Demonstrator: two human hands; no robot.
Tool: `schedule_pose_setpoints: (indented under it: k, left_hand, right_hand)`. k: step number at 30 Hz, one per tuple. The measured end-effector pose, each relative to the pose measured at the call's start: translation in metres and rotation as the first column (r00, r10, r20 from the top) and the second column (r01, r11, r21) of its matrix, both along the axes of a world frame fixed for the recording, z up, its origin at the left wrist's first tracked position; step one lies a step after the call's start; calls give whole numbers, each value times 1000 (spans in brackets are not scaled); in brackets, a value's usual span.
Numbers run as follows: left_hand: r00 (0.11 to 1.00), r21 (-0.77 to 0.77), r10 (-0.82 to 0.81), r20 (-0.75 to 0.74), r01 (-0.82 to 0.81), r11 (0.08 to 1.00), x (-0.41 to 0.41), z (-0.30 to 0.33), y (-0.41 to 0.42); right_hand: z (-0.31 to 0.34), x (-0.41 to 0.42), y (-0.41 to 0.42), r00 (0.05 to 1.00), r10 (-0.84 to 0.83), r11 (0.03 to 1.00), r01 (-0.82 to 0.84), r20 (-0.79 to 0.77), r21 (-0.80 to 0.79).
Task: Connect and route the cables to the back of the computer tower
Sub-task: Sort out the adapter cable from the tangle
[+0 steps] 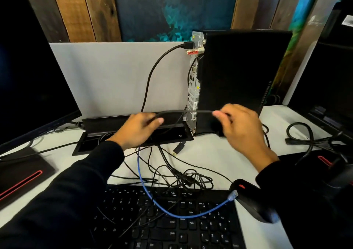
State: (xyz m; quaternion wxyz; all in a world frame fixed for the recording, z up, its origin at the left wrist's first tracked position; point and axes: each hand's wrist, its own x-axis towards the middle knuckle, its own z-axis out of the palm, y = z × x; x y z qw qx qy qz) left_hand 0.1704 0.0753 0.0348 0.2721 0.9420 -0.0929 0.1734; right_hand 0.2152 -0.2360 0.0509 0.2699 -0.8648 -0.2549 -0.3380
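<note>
Keys of a black keyboard (172, 227) sit closest, with a blue cable (145, 187) looping over them; a black mouse (252, 203) lies just beside it on the right; behind, a messy pile of thin black wires (181, 176) covers the white desk (210, 153), and a loose plug (178, 148) lies there too; above the mess, the left hand (137, 129) and right hand (242, 126) each pinch one black cable (187, 112), pulled straight between them; behind stands the computer tower (238, 77) with a thick cable (152, 73) already plugged in near its top; a dark monitor (32, 73) stands far left.
</note>
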Motion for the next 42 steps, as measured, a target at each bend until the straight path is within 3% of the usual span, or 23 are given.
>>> schedule_pose_setpoints:
  k: [4,8,10,13,16,18,21,25,27,29,31,33,35,38,42]
  left_hand:
    - [989,-226,-38,-146,4,974,-3,-17,12]
    - [989,-466,-114,-89,59,883,-5,-21,-1]
    - [989,-500,-118,-84,61,864,-4,-20,-8]
    - [975,-400,-131,-181,48,915,-1,-17,-20]
    - [972,-300,-122,-201,57,952,-1,-8,-24]
    - [976,-362,-160,-147,97,927,1,4,-30]
    - [972,-633,-230,-54,144,760,4,21,-50]
    - [957,-914,-291,-15,105,391,10,18,-79]
    - [946,-952,-324,21,118,283,11,12,-87]
    - [945,-914,-325,36,162,371,10,4,-91]
    - [945,-820,-326,-28,164,548,7,-5,-90]
    - [957,-636,-285,-60,184,749,5,-18,-85]
    - [971,-421,-239,-23,207,883,1,-29,-80]
    - [974,-356,-224,38,223,908,1,-25,-78]
    - [976,-247,-209,55,217,944,2,-24,-72]
  right_hand:
    - [-10,5,-10,972,-176,978,191,-154,84]
    - [-12,3,-7,955,-179,953,228,-236,201]
    - [-9,0,-7,952,-170,920,245,-254,304]
    - [-7,-2,-4,957,-174,890,253,-232,379]
    - [-13,-4,1,961,-174,936,229,-214,266]
    - [-22,-5,7,940,-248,964,262,-234,33]
    - [-27,-13,23,874,-360,905,242,-327,-349]
    - [-21,-30,53,885,-316,830,84,-342,-551]
    - [-20,-34,66,901,-284,797,33,-327,-603]
    - [-19,-35,74,906,-250,776,-24,-341,-630]
    - [-17,-36,75,913,-195,762,-90,-359,-642]
    - [-12,-38,74,926,-106,770,-154,-362,-620]
    - [-7,-38,74,937,-10,782,-210,-349,-587]
    - [-5,-38,74,937,91,835,-256,-336,-488]
    - [-3,-33,66,974,140,934,-190,-181,-301]
